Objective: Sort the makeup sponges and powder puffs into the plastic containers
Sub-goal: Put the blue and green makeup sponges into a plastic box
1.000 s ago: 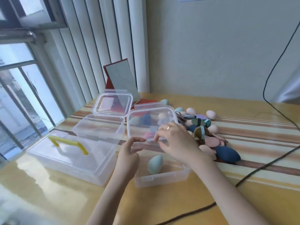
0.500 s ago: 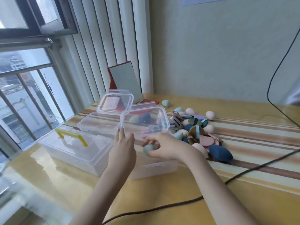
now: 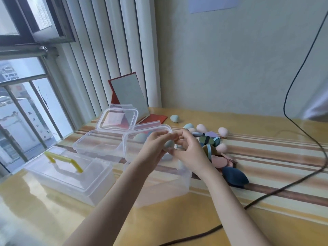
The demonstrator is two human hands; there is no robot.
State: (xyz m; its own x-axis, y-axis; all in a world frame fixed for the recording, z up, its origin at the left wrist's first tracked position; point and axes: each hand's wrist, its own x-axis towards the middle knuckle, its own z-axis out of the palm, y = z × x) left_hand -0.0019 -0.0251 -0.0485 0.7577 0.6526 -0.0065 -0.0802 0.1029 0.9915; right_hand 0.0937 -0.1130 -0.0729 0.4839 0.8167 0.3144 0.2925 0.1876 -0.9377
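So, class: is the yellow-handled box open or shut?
Shut. The lid with the yellow handle lies flat on the box.

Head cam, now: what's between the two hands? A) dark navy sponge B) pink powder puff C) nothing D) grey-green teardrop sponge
D: both the left hand and the right hand hold a grey-green teardrop sponge above the open plastic container; the dark navy sponge lies on the table.

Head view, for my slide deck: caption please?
Both hands hold a teal sponge above an open clear box, sponge pile alongside.
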